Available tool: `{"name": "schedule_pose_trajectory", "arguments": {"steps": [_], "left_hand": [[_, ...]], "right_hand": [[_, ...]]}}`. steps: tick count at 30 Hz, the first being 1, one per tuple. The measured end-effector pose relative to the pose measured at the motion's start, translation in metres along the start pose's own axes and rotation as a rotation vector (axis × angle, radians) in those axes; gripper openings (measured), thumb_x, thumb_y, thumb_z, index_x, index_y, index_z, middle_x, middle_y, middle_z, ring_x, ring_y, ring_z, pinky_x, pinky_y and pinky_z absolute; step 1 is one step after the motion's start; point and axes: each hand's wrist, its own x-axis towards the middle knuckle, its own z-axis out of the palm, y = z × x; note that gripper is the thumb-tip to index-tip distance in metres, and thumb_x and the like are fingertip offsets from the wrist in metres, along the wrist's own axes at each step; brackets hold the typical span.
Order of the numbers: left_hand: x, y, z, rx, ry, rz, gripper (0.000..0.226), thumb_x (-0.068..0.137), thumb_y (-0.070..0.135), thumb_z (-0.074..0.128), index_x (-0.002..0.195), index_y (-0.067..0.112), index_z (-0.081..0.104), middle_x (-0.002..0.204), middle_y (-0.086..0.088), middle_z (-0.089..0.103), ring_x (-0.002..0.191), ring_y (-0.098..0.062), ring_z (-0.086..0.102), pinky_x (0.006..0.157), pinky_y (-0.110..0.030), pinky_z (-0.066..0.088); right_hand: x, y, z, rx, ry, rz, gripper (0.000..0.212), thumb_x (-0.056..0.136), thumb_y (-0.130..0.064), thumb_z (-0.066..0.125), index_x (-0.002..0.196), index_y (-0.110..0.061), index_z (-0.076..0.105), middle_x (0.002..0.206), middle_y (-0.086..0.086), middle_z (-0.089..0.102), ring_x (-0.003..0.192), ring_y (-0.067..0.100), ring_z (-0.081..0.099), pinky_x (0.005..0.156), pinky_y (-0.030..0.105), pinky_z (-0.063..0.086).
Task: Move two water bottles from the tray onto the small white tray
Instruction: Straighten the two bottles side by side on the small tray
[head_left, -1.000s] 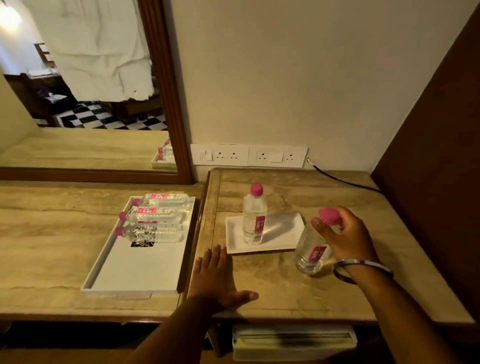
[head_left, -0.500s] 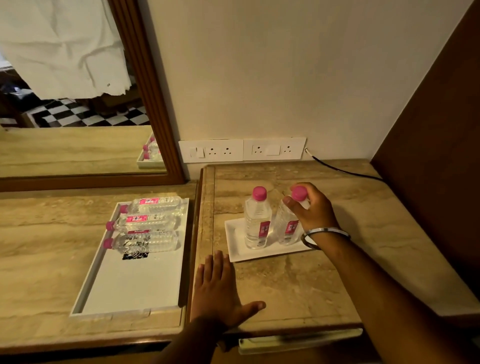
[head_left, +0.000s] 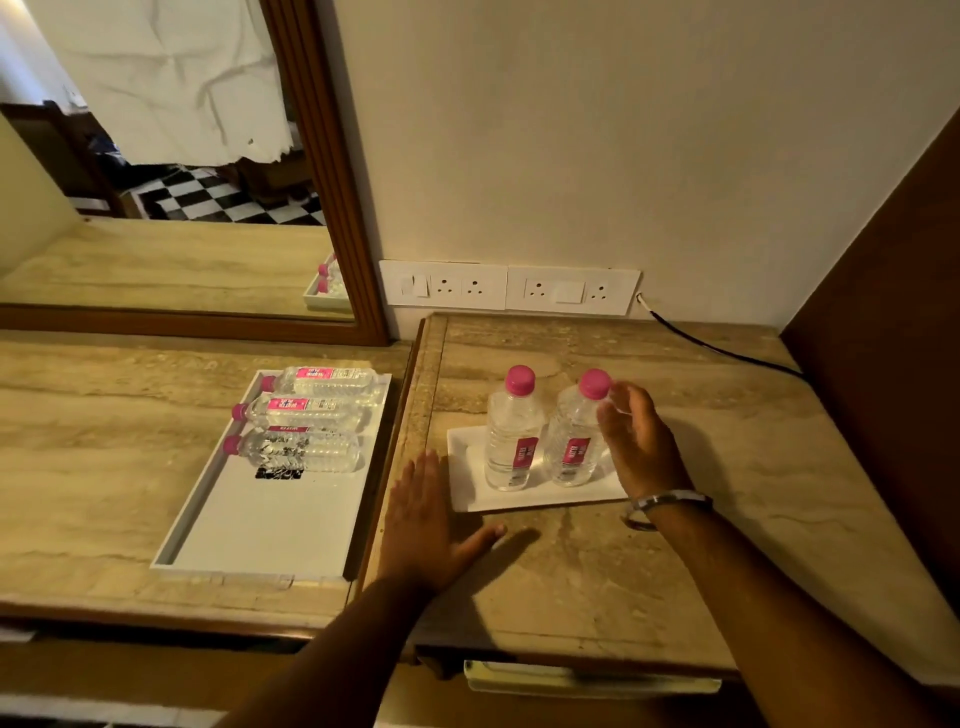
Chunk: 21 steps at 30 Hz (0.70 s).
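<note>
Two clear water bottles with pink caps stand upright side by side on the small white tray (head_left: 467, 488): the left bottle (head_left: 511, 436) and the right bottle (head_left: 574, 436). My right hand (head_left: 641, 441) is open just right of the right bottle, fingers apart, barely off it. My left hand (head_left: 428, 519) lies flat and open on the marble top, just left of the small tray. Three more bottles (head_left: 306, 413) lie on their sides at the far end of the large white tray (head_left: 260, 525) to the left.
A wood-framed mirror (head_left: 337, 208) stands on the left counter against the wall. Wall sockets (head_left: 509, 287) sit behind the small tray, with a black cable (head_left: 727, 351) running right. A dark wooden panel (head_left: 883, 338) bounds the right side. A step edge separates the two counters.
My right hand carried the second bottle from the counter onto the small tray beside the first, then let go and opened. My left hand stayed flat on the counter.
</note>
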Motion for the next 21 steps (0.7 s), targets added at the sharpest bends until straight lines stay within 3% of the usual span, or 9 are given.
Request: {"name": "schedule_pose_trajectory", "arguments": {"steps": [4,7,9,12,16,21], "left_hand": [[0.044,0.033,0.006,-0.044,0.048,-0.008,0.113,0.081,0.072,0.072,0.159,0.015,0.014,0.168,-0.011,0.018,0.154,-0.029,0.008,0.125,-0.051,0.003],[0.059,0.042,0.019,0.020,0.040,0.005,0.102,0.080,0.077,0.067,0.154,0.019,0.030,0.159,-0.010,0.038,0.150,-0.033,0.021,0.122,-0.060,0.003],[0.061,0.043,0.027,0.030,0.062,-0.009,0.097,0.076,0.083,0.057,0.148,0.020,0.039,0.149,-0.008,0.050,0.144,-0.030,0.033,0.121,-0.064,0.008],[0.062,0.041,0.032,0.053,0.125,-0.003,0.085,0.075,0.082,0.053,0.137,0.024,0.047,0.135,-0.007,0.060,0.133,-0.028,0.045,0.118,-0.065,0.015],[0.068,0.038,0.029,0.057,0.115,0.040,0.082,0.074,0.080,0.053,0.132,0.022,0.050,0.128,-0.009,0.063,0.128,-0.030,0.050,0.118,-0.068,0.014],[0.073,0.040,0.022,0.041,0.082,0.058,0.095,0.070,0.082,0.051,0.137,0.014,0.051,0.131,-0.015,0.063,0.128,-0.035,0.051,0.117,-0.070,0.014]], "right_hand": [[-0.026,0.055,0.000,-0.023,-0.081,0.050,0.087,0.065,-0.077,0.056,0.136,-0.032,0.035,0.132,-0.005,0.052,0.119,0.018,0.051,0.090,0.035,0.048],[-0.028,0.072,0.013,-0.066,-0.069,0.025,0.091,0.054,-0.076,0.066,0.132,-0.047,0.029,0.125,-0.014,0.051,0.112,0.007,0.050,0.079,0.016,0.046],[-0.022,0.074,0.028,-0.107,-0.029,-0.011,0.098,0.051,-0.077,0.067,0.134,-0.039,0.031,0.123,-0.010,0.056,0.108,0.006,0.050,0.080,0.024,0.046],[-0.013,0.078,0.045,-0.236,0.098,-0.045,0.092,0.051,-0.069,0.071,0.128,-0.028,0.042,0.110,0.003,0.070,0.094,0.016,0.064,0.074,0.030,0.049],[-0.010,0.084,0.054,-0.356,0.174,-0.016,0.074,0.054,-0.069,0.067,0.115,-0.031,0.050,0.098,-0.003,0.070,0.086,0.019,0.067,0.070,0.036,0.058],[-0.015,0.084,0.058,-0.275,0.236,0.095,0.074,0.049,-0.064,0.068,0.111,-0.032,0.044,0.095,-0.001,0.069,0.083,0.021,0.068,0.065,0.040,0.060]]}}
